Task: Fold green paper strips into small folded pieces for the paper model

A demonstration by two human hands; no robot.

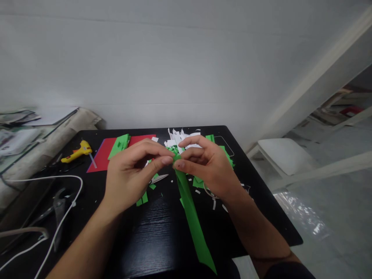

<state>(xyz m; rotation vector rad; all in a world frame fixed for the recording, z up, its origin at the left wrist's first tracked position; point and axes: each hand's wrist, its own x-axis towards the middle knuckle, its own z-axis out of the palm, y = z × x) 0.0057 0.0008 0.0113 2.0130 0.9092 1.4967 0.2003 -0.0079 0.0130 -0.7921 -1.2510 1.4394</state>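
Note:
Both my hands meet above the middle of a black table (pixel 157 232). My left hand (pixel 133 174) and my right hand (pixel 206 162) pinch the top end of a long green paper strip (pixel 193 221), fingers curled and pressed together. The strip hangs down from the pinch toward me, its lower end near the table's front edge. Behind the hands lies a heap of white and green paper scraps (pixel 180 139). Small green offcuts (pixel 143 198) lie under my left hand.
A yellow glue gun (pixel 77 152) lies at the back left beside a red sheet (pixel 101 157) with folded green paper (pixel 119 144) on it. Scissor blades (pixel 159 178) show between the hands. A white cable (pixel 62 217) and pliers (pixel 56 203) lie left. A white stool (pixel 280 155) stands right.

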